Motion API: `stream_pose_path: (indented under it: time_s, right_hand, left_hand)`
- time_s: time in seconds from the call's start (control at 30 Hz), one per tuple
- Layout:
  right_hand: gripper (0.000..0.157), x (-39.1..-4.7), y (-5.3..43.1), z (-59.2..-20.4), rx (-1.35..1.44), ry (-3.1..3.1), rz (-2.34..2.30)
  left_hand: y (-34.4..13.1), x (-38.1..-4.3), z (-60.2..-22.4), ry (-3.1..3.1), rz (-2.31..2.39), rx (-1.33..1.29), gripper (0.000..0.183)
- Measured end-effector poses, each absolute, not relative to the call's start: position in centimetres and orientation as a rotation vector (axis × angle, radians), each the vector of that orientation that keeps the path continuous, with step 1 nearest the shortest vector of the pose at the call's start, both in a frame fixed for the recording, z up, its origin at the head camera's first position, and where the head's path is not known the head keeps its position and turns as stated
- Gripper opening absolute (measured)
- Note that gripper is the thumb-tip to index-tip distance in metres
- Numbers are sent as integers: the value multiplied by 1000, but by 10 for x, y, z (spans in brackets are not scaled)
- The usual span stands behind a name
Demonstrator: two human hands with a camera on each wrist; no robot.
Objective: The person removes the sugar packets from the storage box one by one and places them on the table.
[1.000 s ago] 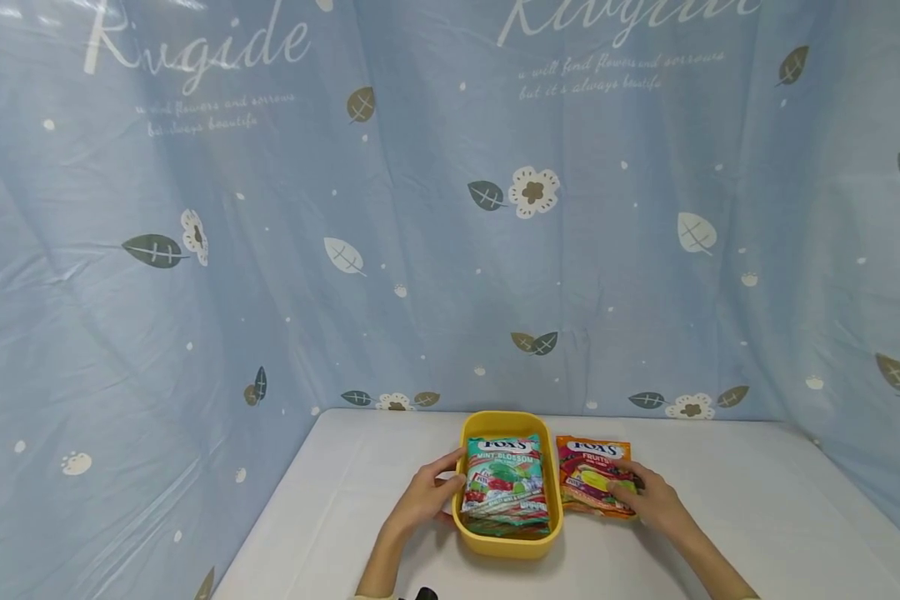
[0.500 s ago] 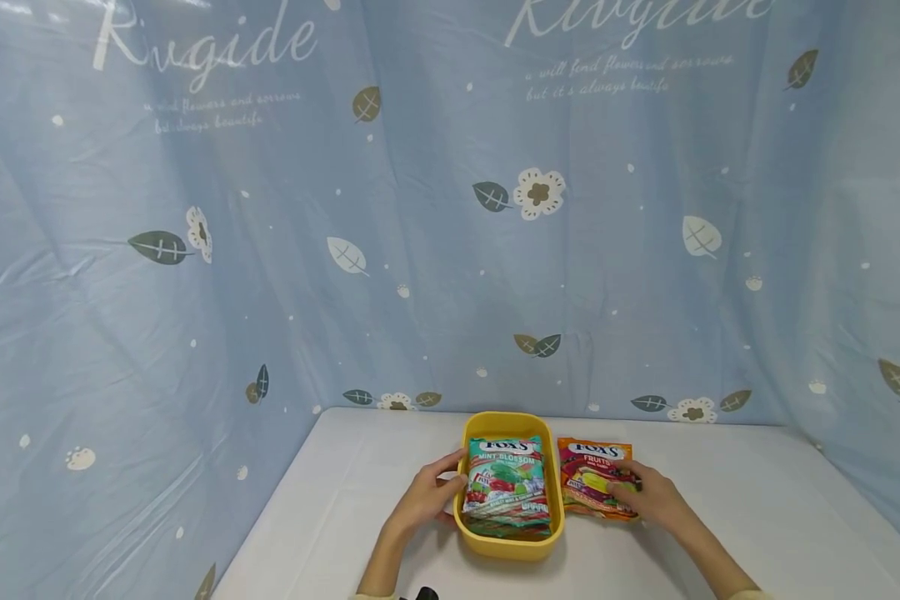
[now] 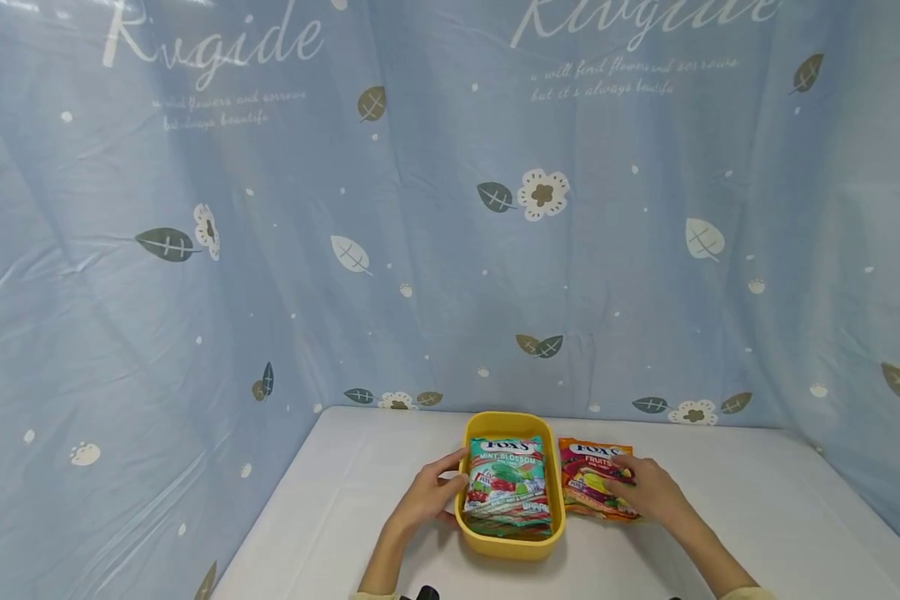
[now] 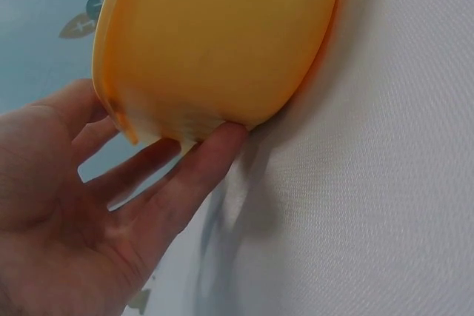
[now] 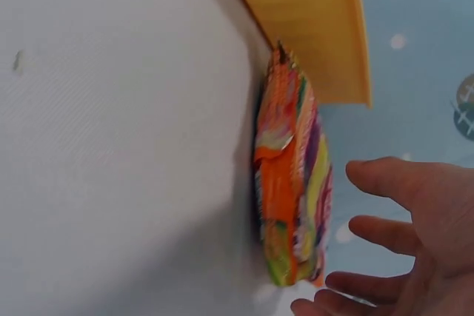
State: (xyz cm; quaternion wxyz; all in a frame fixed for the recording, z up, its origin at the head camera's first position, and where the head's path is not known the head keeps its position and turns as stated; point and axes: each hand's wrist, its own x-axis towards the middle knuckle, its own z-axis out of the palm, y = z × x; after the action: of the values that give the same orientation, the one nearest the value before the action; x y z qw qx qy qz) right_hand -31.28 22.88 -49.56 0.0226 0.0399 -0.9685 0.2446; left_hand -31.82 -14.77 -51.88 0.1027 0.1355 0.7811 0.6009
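Observation:
A yellow plastic tub (image 3: 506,548) stands on the white table with green Fox's Mint Blossom candy bags (image 3: 506,483) stacked in it. My left hand (image 3: 426,497) is at the tub's left side; in the left wrist view its fairly straight fingers (image 4: 211,157) touch the outer wall and reach the rim. Right of the tub lies an orange Fox's Fruits candy bag (image 3: 588,479), seen edge-on in the right wrist view. Over its right part is my right hand (image 3: 652,492), fingers spread, holding nothing. The right wrist view shows a gap between thumb and bag.
The white table (image 3: 330,500) reaches back to a blue printed curtain (image 3: 420,292) that encloses it at the back and sides. A small dark object (image 3: 427,593) pokes in at the lower frame edge, near the left forearm.
My right hand has shifted slightly up and away from the orange candy bag's lower right corner. My left hand, the tub and the bags stay in place; the head view drifts a little.

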Motion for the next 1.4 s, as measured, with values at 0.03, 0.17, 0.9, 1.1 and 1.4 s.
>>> stream_pose_path:
  time_s: [0.03,0.17,0.9,1.1,1.4]
  right_hand:
    - [55,-312,227,-493,132,-2991,751]
    - [56,-308,219,-486,145,-2968,734]
    - [45,-300,174,-471,258,-2840,723]
    - [47,-298,157,-465,269,-2825,731]
    - [41,-297,129,-459,247,-2829,800]
  left_hand:
    - [-148,-318,-519,2305,1775,403,53]
    - [-147,-318,-519,2291,1795,415,53]
    - [-148,-317,-519,2279,1799,424,54]
    - [-148,-318,-519,2272,1803,401,53]
    - [-148,-318,-519,2263,1799,406,55]
